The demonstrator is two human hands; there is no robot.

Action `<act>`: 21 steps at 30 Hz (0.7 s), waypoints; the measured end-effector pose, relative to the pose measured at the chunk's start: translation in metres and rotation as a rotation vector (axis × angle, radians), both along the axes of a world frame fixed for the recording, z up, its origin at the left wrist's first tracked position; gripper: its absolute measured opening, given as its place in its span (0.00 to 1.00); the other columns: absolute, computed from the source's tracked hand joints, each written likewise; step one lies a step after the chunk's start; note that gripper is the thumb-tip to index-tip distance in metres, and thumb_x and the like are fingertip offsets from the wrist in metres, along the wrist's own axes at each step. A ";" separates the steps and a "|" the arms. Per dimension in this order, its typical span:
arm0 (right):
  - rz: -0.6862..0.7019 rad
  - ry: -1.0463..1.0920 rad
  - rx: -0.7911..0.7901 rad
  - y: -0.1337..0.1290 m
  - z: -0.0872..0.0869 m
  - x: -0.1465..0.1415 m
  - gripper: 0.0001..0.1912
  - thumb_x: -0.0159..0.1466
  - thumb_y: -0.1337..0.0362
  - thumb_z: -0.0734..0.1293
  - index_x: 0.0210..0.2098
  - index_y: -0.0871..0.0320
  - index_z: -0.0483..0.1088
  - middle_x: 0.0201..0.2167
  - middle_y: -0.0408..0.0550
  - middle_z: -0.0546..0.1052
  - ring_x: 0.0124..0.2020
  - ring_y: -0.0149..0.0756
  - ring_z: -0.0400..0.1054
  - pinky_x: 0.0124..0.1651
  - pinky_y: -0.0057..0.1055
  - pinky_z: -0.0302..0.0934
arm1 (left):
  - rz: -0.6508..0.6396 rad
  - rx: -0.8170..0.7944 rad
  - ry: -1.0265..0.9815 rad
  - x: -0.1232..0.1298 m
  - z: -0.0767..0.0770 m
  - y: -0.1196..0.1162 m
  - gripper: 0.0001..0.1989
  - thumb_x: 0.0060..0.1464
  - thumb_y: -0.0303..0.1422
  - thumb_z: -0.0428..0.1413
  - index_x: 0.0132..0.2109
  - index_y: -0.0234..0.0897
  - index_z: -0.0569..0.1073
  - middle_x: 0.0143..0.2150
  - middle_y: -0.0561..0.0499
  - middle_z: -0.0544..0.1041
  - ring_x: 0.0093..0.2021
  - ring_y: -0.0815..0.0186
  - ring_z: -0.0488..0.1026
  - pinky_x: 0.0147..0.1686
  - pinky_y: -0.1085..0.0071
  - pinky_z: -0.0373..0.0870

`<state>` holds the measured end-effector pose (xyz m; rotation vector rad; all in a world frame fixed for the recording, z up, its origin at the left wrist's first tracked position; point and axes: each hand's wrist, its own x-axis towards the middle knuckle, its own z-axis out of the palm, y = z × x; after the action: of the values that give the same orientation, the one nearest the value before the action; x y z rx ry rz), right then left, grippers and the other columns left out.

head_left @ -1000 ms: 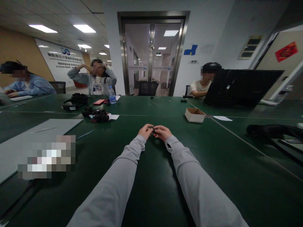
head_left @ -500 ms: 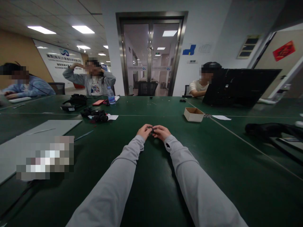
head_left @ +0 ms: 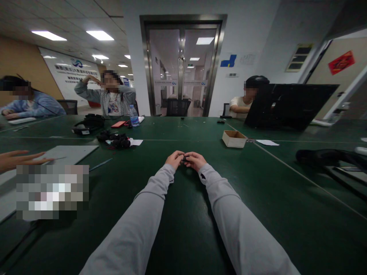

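Both my arms reach forward over the green table (head_left: 183,225). Between my fingertips is a small black object (head_left: 184,158), too small and too covered for its kind to show. My left hand (head_left: 174,159) pinches it from the left with curled fingers. From the right, my right hand (head_left: 196,160) closes its thumb and fingers on the same piece. The two hands nearly meet just above the tabletop.
An open cardboard box (head_left: 234,139) stands ahead to the right, beside a white paper (head_left: 267,142). Black gear (head_left: 116,140) and a water bottle (head_left: 133,116) are ahead left. Another person's hand (head_left: 23,160) reaches over a grey board (head_left: 77,152). A black monitor (head_left: 289,107) stands far right.
Another person's hand has come in from the left edge over the grey board. The seated person at the back left has lowered one arm slightly. My hands hold nearly the same pose.
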<state>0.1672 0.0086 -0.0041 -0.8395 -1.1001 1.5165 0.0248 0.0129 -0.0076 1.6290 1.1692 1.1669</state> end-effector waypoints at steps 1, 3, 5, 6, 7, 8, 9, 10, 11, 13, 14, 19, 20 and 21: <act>-0.001 0.000 -0.001 0.000 0.000 0.000 0.08 0.48 0.76 0.66 0.28 0.62 0.69 0.20 0.45 0.73 0.18 0.31 0.68 0.18 0.21 0.64 | 0.002 0.006 -0.003 0.000 -0.001 0.000 0.10 0.48 0.32 0.49 0.39 0.36 0.70 0.23 0.54 0.68 0.22 0.74 0.65 0.21 0.79 0.61; 0.005 -0.003 -0.001 0.000 0.000 0.000 0.08 0.48 0.76 0.67 0.28 0.62 0.69 0.20 0.46 0.73 0.19 0.31 0.68 0.18 0.21 0.64 | 0.010 0.009 0.015 0.000 -0.002 0.001 0.10 0.48 0.32 0.49 0.38 0.36 0.70 0.22 0.55 0.68 0.22 0.74 0.64 0.20 0.79 0.61; 0.012 -0.004 0.001 0.000 0.000 0.000 0.08 0.48 0.76 0.67 0.28 0.62 0.70 0.20 0.45 0.73 0.19 0.30 0.68 0.18 0.21 0.65 | 0.016 -0.003 0.037 0.000 -0.002 0.001 0.11 0.50 0.34 0.47 0.38 0.36 0.70 0.20 0.56 0.67 0.20 0.74 0.63 0.20 0.79 0.60; 0.014 -0.003 0.002 -0.001 0.000 0.000 0.08 0.48 0.76 0.67 0.28 0.62 0.70 0.20 0.45 0.73 0.19 0.30 0.68 0.18 0.21 0.65 | 0.013 -0.009 0.035 0.000 -0.001 0.001 0.11 0.51 0.35 0.47 0.38 0.36 0.70 0.20 0.55 0.67 0.20 0.74 0.63 0.19 0.79 0.60; 0.014 -0.002 0.004 -0.001 0.000 0.000 0.08 0.48 0.76 0.67 0.28 0.61 0.70 0.20 0.45 0.73 0.19 0.30 0.68 0.18 0.21 0.65 | 0.011 -0.009 0.026 0.000 -0.001 0.001 0.11 0.51 0.35 0.47 0.38 0.36 0.70 0.22 0.55 0.68 0.20 0.74 0.64 0.19 0.79 0.60; 0.014 -0.002 0.004 -0.001 0.000 0.000 0.08 0.48 0.76 0.67 0.28 0.61 0.70 0.20 0.45 0.73 0.19 0.30 0.68 0.18 0.21 0.65 | 0.010 -0.006 0.019 0.000 0.000 0.001 0.11 0.51 0.35 0.47 0.38 0.36 0.70 0.23 0.55 0.69 0.21 0.74 0.64 0.19 0.79 0.61; 0.016 -0.003 0.004 -0.001 0.001 0.000 0.08 0.48 0.76 0.67 0.28 0.61 0.70 0.20 0.45 0.73 0.19 0.30 0.68 0.18 0.21 0.65 | 0.011 0.001 0.021 0.000 0.000 0.000 0.10 0.51 0.34 0.47 0.38 0.36 0.70 0.24 0.55 0.69 0.21 0.74 0.65 0.20 0.79 0.61; 0.017 -0.004 0.005 -0.001 0.001 0.000 0.08 0.47 0.76 0.67 0.28 0.61 0.70 0.20 0.45 0.73 0.19 0.30 0.68 0.18 0.21 0.65 | 0.014 0.013 0.036 -0.001 0.000 0.000 0.11 0.51 0.35 0.47 0.38 0.36 0.70 0.23 0.55 0.69 0.21 0.74 0.64 0.20 0.79 0.61; 0.017 -0.006 0.005 -0.002 0.002 0.000 0.08 0.47 0.76 0.67 0.27 0.61 0.70 0.20 0.45 0.73 0.19 0.30 0.68 0.18 0.21 0.65 | 0.016 0.024 0.061 -0.001 0.000 0.000 0.11 0.52 0.35 0.46 0.37 0.36 0.70 0.22 0.55 0.68 0.20 0.74 0.64 0.20 0.79 0.60; 0.013 -0.009 0.005 -0.002 0.002 0.000 0.08 0.47 0.76 0.67 0.27 0.62 0.70 0.20 0.45 0.73 0.19 0.30 0.68 0.18 0.21 0.65 | 0.019 0.037 0.099 -0.001 -0.002 0.001 0.13 0.53 0.38 0.45 0.37 0.36 0.71 0.20 0.56 0.67 0.19 0.74 0.63 0.20 0.78 0.60; 0.010 -0.008 0.005 -0.003 0.003 -0.001 0.08 0.47 0.76 0.67 0.27 0.62 0.69 0.20 0.45 0.73 0.19 0.30 0.68 0.19 0.21 0.65 | 0.011 0.040 0.099 -0.001 -0.003 0.001 0.14 0.53 0.39 0.45 0.37 0.36 0.70 0.20 0.56 0.67 0.20 0.74 0.63 0.20 0.78 0.61; 0.013 -0.028 0.003 -0.002 0.002 -0.001 0.07 0.48 0.75 0.67 0.27 0.62 0.69 0.19 0.44 0.72 0.19 0.31 0.68 0.19 0.21 0.64 | -0.002 0.080 0.096 -0.002 -0.006 0.003 0.13 0.50 0.40 0.49 0.38 0.36 0.70 0.22 0.55 0.68 0.23 0.73 0.66 0.22 0.78 0.61; 0.015 -0.032 0.005 -0.002 0.002 -0.001 0.07 0.48 0.75 0.67 0.27 0.62 0.69 0.19 0.45 0.72 0.19 0.31 0.68 0.19 0.21 0.64 | 0.008 0.084 0.112 -0.002 -0.006 0.002 0.13 0.51 0.40 0.48 0.38 0.36 0.70 0.20 0.56 0.67 0.22 0.73 0.65 0.22 0.78 0.61; 0.016 -0.034 0.008 -0.001 0.001 -0.001 0.07 0.48 0.75 0.67 0.28 0.62 0.69 0.20 0.45 0.72 0.19 0.31 0.68 0.19 0.21 0.64 | 0.016 0.083 0.126 -0.002 -0.005 0.002 0.14 0.52 0.40 0.46 0.37 0.36 0.71 0.19 0.57 0.66 0.21 0.73 0.64 0.22 0.78 0.61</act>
<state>0.1664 0.0073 -0.0028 -0.8550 -1.1395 1.5149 0.0228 0.0148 -0.0125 1.7802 1.2289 1.1501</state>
